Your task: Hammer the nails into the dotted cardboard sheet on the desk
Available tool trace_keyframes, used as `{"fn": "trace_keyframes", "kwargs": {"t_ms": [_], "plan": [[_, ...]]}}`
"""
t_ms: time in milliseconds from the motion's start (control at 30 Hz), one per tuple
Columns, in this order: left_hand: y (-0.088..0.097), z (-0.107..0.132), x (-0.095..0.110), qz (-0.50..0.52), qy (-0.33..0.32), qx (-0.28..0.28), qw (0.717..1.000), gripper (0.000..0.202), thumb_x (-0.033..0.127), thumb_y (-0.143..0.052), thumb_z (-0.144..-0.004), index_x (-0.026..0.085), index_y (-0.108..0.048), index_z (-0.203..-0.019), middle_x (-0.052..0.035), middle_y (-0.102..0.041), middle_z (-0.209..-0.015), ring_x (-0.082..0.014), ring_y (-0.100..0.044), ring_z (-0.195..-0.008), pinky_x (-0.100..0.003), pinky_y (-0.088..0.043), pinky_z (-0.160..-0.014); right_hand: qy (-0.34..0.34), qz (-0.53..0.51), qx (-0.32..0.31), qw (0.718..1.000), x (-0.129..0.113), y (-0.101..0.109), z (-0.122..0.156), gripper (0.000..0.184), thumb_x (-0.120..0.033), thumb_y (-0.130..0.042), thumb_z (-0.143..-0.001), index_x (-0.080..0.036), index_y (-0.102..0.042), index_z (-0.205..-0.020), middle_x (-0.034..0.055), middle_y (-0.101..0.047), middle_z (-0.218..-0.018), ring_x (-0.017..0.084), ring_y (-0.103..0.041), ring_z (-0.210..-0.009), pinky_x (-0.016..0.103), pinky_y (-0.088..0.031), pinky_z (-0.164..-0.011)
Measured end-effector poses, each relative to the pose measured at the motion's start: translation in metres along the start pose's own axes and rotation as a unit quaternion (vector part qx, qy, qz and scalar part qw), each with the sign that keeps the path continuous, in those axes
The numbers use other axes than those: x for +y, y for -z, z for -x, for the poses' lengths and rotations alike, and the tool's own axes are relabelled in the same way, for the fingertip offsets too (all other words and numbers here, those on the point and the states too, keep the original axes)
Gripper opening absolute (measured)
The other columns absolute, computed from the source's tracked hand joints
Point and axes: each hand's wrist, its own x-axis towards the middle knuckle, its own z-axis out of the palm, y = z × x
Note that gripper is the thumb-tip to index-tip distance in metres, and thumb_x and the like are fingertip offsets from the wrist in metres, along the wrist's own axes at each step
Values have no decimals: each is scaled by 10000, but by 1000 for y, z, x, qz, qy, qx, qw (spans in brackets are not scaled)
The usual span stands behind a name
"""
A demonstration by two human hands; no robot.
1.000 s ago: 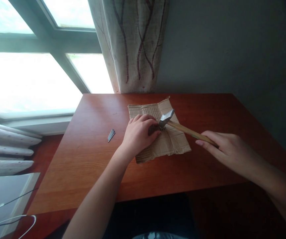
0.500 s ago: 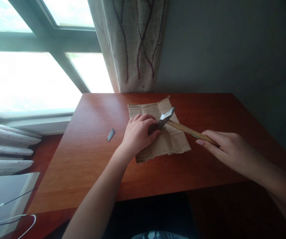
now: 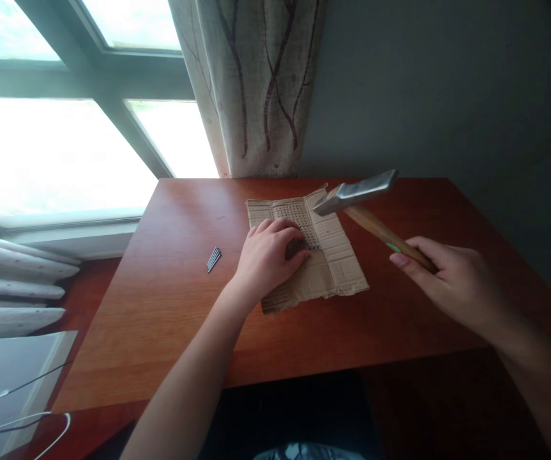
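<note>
Hammer (image 3: 373, 228): one, right hand (image 3: 454, 278) gripping; left hand (image 3: 266, 257), pinch unclear, on one cardboard sheet (image 3: 320, 275).

You are working in what appears to be a home. Noted: a branch-patterned curtain (image 3: 265, 89) beside your large window (image 3: 88, 80), a pale second curtain (image 3: 16, 284) lower left, and a polished wooden table (image 3: 136, 338).
</note>
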Motion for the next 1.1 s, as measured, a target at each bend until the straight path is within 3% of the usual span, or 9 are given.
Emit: {"fn": "trace_keyframes", "kwargs": {"t_ms": [100,200,267,467,767,1100], "plan": [[1,0,0,0,1,-3,1000,193,365,-683,-877,264,-712,-1039,-31,-690,-1239,-285,-592,-1140,-451,-466,-962,-63,-139,83,985,8,-15,-13,358,-528,-618,-919,-243,-502,-737,-33,-440,-594,134,-420,-526,300,-328,-517],[2,-1,1,2,2,-3,1000,189,354,-685,-876,258,-711,-1037,-30,-692,-1237,-284,-595,-1139,-450,-468,-960,-71,-355,127,924,16,-37,-36,491,-553,-624,-908,-240,-364,-632,-51,-334,-555,108,-331,-472,287,-280,-457],[2,-1,1,2,4,-3,1000,188,351,-687,-877,252,-710,-1034,-29,-695,-1231,-281,-600,-1133,-449,-470,-960,-53,-416,132,898,18,-51,-54,528,-581,-592,-920,-236,-348,-602,-54,-317,-540,95,-325,-439,281,-261,-427],[1,0,0,0,-2,2,1000,205,368,-693,-882,244,-711,-1043,-24,-693,-1228,-269,-599,-1127,-446,-467,-982,-21,-493,251,833,22,-83,-93,621,-672,-670,-816,-237,-307,-562,-80,-283,-453,65,-257,-351,250,-197,-334],[-1,0,0,-15,-9,5,1000,209,361,-694,-888,242,-706,-1059,-15,-693,-1233,-267,-596,-1117,-444,-472,-975,4,-511,282,812,25,-106,-112,616,-636,-684,-829,-226,-347,-516,-74,-313,-419,54,-284,-329,242,-188,-324],[6,-6,12,-22,-31,-40,998,160,249,-647,-907,196,-717,-1042,-55,-692,-1177,-265,-619,-1056,-417,-523,-917,-20,-516,279,810,28,-109,-107,606,-626,-688,-826,-224,-348,-525,-71,-319,-434,59,-296,-353,235,-189,-337]]}}
